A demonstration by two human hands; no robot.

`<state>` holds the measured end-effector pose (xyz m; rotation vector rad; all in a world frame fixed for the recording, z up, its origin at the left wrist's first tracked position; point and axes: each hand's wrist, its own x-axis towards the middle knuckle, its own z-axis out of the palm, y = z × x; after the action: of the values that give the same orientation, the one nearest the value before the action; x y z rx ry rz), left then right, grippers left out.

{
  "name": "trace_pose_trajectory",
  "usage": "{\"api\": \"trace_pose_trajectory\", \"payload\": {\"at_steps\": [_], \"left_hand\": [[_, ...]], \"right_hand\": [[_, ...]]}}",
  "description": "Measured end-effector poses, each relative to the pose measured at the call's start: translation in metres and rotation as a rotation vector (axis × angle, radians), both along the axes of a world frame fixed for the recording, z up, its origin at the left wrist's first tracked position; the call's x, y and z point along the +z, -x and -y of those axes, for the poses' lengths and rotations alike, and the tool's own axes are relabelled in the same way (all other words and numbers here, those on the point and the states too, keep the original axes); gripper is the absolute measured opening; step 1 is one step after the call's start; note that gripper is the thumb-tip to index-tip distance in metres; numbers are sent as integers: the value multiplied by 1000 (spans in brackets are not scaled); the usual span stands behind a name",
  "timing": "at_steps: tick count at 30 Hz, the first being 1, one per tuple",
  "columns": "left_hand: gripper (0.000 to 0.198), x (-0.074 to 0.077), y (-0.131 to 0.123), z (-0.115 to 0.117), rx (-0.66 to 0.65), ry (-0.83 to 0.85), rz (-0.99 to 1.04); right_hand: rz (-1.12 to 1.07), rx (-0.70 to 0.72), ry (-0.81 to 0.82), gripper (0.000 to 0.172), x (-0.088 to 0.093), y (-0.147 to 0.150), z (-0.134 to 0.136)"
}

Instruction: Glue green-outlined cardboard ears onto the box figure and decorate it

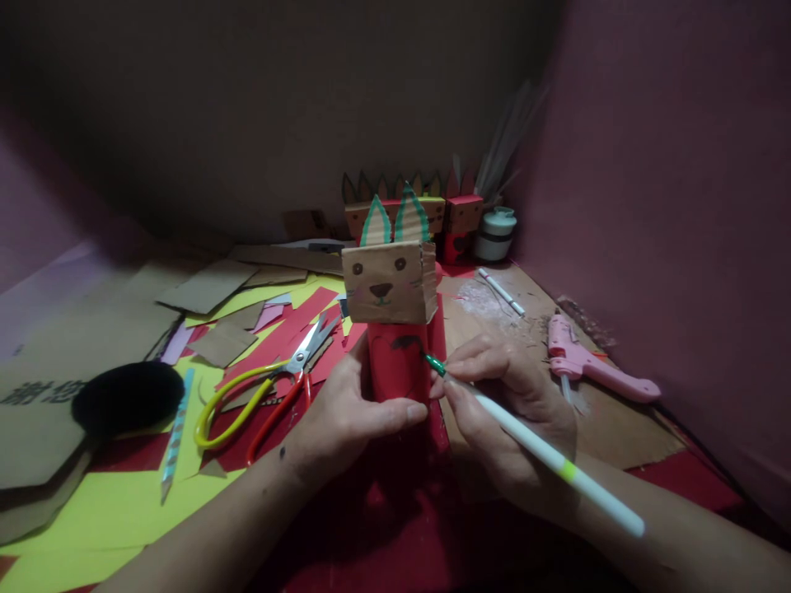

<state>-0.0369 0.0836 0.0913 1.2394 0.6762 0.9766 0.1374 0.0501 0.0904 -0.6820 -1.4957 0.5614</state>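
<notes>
A cardboard animal figure (386,284) stands upright in the middle, with a box-shaped head, green-edged ears, drawn eyes, nose and mouth, and a red tube body (399,362). My left hand (355,403) wraps round the lower part of the body, thumb across its front. Between the fingers of my right hand (500,403) is a white pen (544,457) with a green front end and a yellow-green band. Its tip is at the right side of the red body, beside a dark patch within a drawn outline. Whether the tip touches is unclear.
Yellow-and-red-handled scissors (300,360), a pencil (177,436), a black oval object (128,398) and paper scraps lie left. At right are a pink glue gun (581,362) and a white pen (501,292). Similar figures (462,226) and a pale container (495,233) stand behind.
</notes>
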Motion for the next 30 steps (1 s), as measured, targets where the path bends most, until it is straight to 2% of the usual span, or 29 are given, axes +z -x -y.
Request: {"api": "trace_pose_trajectory", "payload": {"at_steps": [13, 22, 30], "left_hand": [[45, 2, -1, 0, 5, 4, 29], [42, 0, 0, -1, -20, 14, 38], [47, 2, 1, 1, -6, 12, 26]], "right_hand": [[-8, -8, -52, 26, 0, 1, -2], [-22, 25, -29, 26, -2, 0, -1], [4, -34, -51, 26, 2, 1, -2]]}}
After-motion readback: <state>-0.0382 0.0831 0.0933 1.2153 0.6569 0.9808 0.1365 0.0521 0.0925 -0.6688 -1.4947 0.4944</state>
